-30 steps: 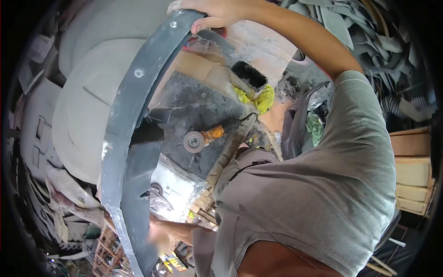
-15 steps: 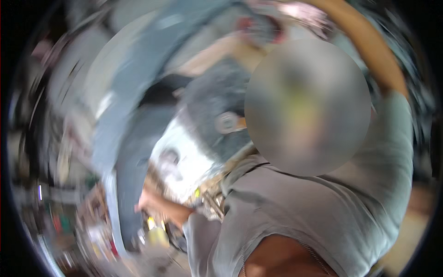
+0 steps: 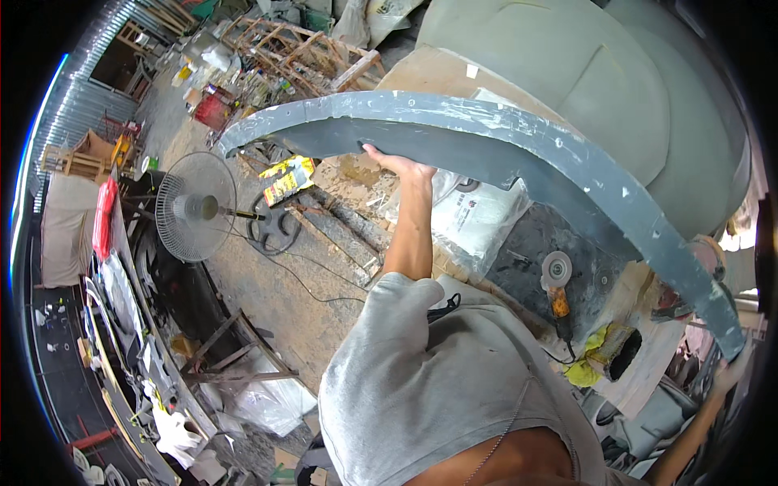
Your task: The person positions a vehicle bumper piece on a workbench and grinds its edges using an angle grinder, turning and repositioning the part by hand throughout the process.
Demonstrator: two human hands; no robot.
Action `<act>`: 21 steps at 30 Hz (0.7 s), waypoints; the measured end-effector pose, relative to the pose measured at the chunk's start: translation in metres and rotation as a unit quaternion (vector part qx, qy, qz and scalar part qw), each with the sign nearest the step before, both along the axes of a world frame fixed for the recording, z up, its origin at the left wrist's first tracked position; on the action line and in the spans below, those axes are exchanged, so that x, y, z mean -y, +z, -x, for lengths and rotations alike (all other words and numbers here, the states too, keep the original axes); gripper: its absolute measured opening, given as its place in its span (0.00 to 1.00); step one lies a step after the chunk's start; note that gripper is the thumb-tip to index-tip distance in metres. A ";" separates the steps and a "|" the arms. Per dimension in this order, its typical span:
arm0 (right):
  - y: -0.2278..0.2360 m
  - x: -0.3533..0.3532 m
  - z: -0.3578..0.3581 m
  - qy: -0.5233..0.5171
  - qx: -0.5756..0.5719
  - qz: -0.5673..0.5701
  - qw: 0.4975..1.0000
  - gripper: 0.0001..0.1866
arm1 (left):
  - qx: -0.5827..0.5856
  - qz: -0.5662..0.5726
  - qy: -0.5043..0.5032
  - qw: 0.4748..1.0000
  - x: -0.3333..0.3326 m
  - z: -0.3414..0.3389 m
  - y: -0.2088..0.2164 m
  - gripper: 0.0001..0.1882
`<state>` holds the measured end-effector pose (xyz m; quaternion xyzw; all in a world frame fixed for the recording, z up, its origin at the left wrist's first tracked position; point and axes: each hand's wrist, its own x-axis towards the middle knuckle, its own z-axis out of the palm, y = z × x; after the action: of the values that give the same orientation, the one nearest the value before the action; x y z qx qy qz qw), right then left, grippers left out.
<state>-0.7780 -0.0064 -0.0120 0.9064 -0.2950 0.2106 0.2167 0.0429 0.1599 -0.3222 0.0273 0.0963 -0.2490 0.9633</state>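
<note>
A long, curved grey panel with scuffed paint and pale scratches along its edge arcs from the left across to the lower right. Under its inner face, left of the middle, my left hand supports it, with the thumb side against the lower edge; part of the fingers is hidden. At the panel's far right end my right hand grips the tip, close to the picture's rim. Below the panel, an angle grinder with an orange body lies on a dark work surface.
A white plastic sack lies beside the grinder. Yellow cloth wraps a dark hollow piece. Large grey-green moulded panels stand at the back right. Left are a standing fan, cables on the floor, wooden frames and a cluttered shelf.
The panel has swung clockwise, from running down the left side to arching across the view. My left hand has gone up, my right arm from the top to the lower right. The blur has cleared.
</note>
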 end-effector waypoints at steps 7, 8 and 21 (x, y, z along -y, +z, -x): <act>-0.045 -0.082 -0.115 -0.042 -0.024 -0.004 0.999 0.53 | -0.002 -0.139 0.019 0.990 -0.015 -0.066 -0.015 0.43; -0.046 -0.079 -0.110 -0.045 -0.021 -0.003 0.999 0.53 | 0.001 -0.138 0.017 0.990 -0.020 -0.073 -0.010 0.43; 0.053 -0.059 0.008 -0.082 0.074 0.046 0.993 0.35 | 0.138 -0.186 0.063 0.971 0.048 -0.029 0.117 0.44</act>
<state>-0.7857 0.0526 0.0410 0.8500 -0.3736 0.2721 0.2526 0.0721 0.1115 -0.2048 0.2343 0.0082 -0.1594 0.9590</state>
